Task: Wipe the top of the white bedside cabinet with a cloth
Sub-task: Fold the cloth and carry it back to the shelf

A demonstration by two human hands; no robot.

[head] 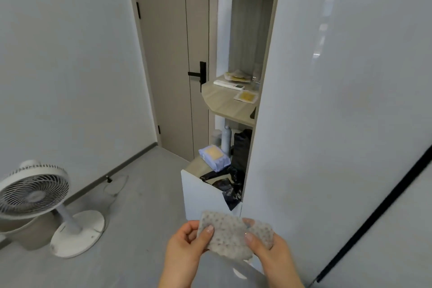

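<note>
On grey floor (145,206), a white fan (35,192). On wooden shelf (219,101), a remote (228,84) and yellow sachet (246,96). On white cabinet (201,192), wipes pack (214,157) and black bags (224,182).

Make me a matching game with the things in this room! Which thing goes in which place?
Things:
1. cloth
2. fan
3. remote
4. blue pack

Places:
A. on the wooden shelf
B. on the low white cabinet
C. held by the left hand and right hand
D. on the floor

Pairs: 1-C, 2-D, 3-A, 4-B
</note>
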